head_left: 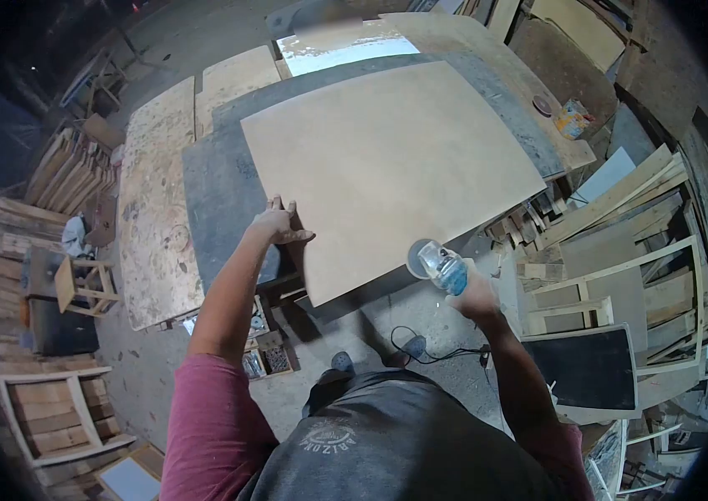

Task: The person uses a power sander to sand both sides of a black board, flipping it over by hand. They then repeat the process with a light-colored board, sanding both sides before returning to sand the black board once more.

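A large pale board (395, 159) lies on a dark grey sheet (216, 188) on the worktable, its near edge jutting over the front. My left hand (281, 224) rests at the board's left edge with its fingers spread. My right hand (475, 292) is wrapped round a blue power tool (446, 269) with a round disc. The disc is at the board's near edge, toward the right; whether it touches the surface I cannot tell. A black cable (441, 357) runs near my feet.
Wooden frames and offcuts (663, 284) are piled at the right. A small wooden stool (86, 285) stands at the left. Below the table's front sits a box of hardware (274, 357). An orange-labelled can (573, 119) and a round disc (542, 105) lie at the back right.
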Available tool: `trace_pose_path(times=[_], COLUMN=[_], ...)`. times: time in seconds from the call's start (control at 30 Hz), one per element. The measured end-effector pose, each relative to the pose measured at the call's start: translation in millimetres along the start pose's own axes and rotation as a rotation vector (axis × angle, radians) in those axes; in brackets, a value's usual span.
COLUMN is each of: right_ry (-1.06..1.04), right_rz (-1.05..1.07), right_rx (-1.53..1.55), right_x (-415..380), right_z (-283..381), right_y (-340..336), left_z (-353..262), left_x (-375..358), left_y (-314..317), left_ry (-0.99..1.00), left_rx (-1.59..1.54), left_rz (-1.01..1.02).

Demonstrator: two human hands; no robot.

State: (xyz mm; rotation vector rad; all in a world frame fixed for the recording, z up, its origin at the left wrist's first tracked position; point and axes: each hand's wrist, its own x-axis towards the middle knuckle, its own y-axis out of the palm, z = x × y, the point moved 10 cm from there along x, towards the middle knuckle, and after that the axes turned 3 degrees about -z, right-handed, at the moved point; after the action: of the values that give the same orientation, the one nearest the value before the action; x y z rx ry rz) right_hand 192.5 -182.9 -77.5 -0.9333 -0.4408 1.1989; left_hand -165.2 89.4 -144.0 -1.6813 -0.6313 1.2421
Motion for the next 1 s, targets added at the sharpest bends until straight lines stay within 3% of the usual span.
trace_pose_path(times=[0.3, 0.43, 0.5, 0.57, 0.7, 0.77, 0.8, 0.87, 0.93, 1.0], right_ry=[0.132, 0.016, 0.142, 0.084, 0.183, 0.397, 0.382, 0.041, -0.051, 0.171], right_rz=[-0.067, -0.141, -0.143, -0.199, -0.215, -0.33, -0.334, -0.44, -0.571, -0.537], right_rx=[-0.033, 0.068, -0.048, 0.03, 0.138, 0.033, 0.043, 0.463, 0.864, 1.169], right_x=[31.4, 60.5, 64.6, 81.7, 110.6, 124.2, 137.2, 168.9, 151.1, 100.3], right_z=[-79.8, -127.8, -136.0, -164.9, -182.6, -228.5, -262.8, -318.0, -349.3, -343.8], right_y=[-56.7, -77.0, -104.4, -116.2, -152.7, -174.2, -169.8, -155.4, -136.7, -107.5], left_z=[-31.0, -31.9, -30.1, -25.7, -25.2, -26.0, -23.8, -18.0, -29.5, -52.0], left_x=[-10.8, -8.3, -6.1, -1.1, 0.1, -2.8, -2.6, 2.1, -11.7, -21.6], left_y=[-10.1, -11.2, -9.2, -5.8, -3.6, -4.3, -2.7, 4.1, -6.1, -7.6], left_ry=[-0.12, -0.15, -0.149, -0.149, -0.168, -0.168, -0.179, -0.195, -0.228, -0.232], left_rx=[0.092, 0.116, 0.106, 0.097, 0.093, 0.082, 0.085, 0.121, 0.106, 0.068], left_rz=[-0.04, -0.049, -0.051, -0.058, -0.064, -0.054, -0.068, -0.044, -0.028, -0.072])
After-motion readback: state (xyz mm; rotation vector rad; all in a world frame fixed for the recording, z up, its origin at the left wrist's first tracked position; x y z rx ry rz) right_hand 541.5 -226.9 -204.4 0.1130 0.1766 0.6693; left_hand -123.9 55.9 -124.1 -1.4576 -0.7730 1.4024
